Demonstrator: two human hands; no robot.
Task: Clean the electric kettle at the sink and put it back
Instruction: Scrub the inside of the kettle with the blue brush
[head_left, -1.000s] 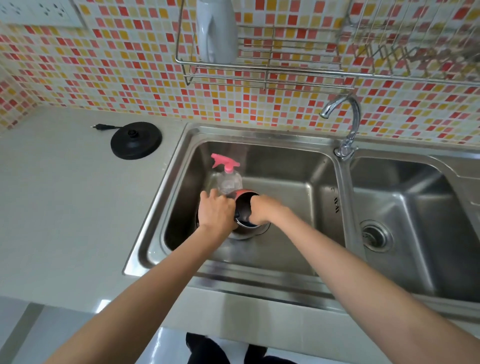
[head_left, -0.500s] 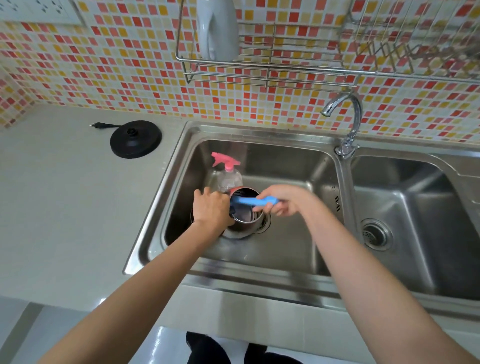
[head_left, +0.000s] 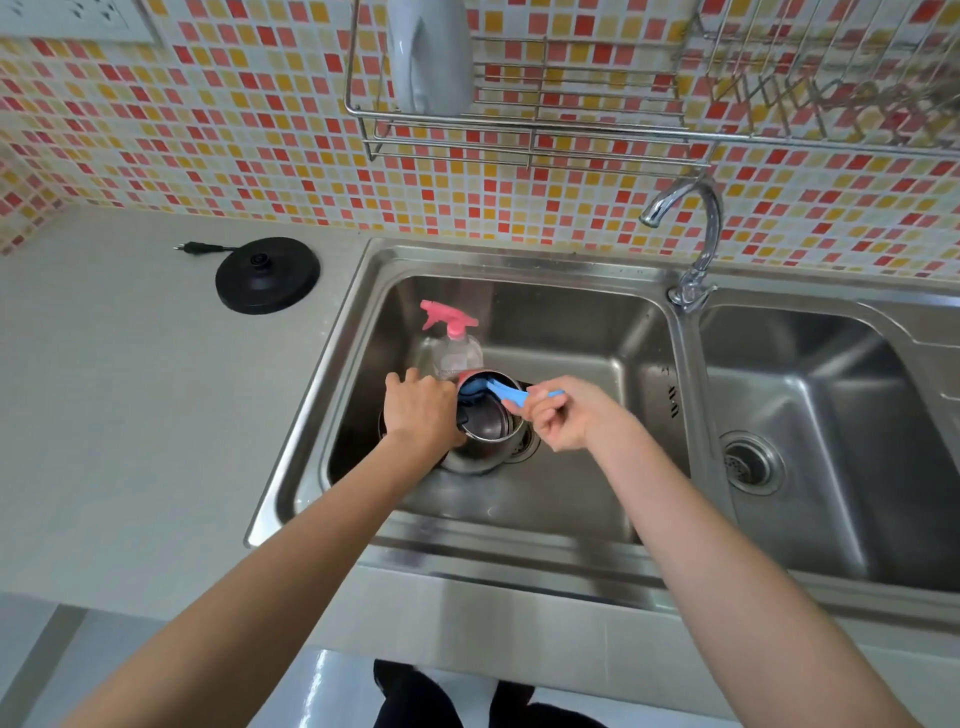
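Note:
A steel electric kettle (head_left: 488, 439) stands open-topped on the floor of the left sink basin (head_left: 571, 332). My left hand (head_left: 421, 410) grips its left side, where the handle is hidden under my fingers. My right hand (head_left: 563, 413) holds a blue brush (head_left: 511, 392) by its handle, just right of the kettle's rim. The brush head reaches down inside the kettle's mouth. The kettle's round black base (head_left: 267, 275) sits on the counter to the left, with its plug lying beside it.
A clear spray bottle with a pink trigger (head_left: 452, 343) stands in the basin right behind the kettle. The faucet (head_left: 693, 244) rises between the two basins. A wire rack (head_left: 524, 109) hangs on the tiled wall above, holding a white container (head_left: 431, 52).
My right hand has drawn out of the kettle and to the right, showing the blue brush. The brush head has since dipped back into the kettle's mouth. My left hand has stayed on the kettle.

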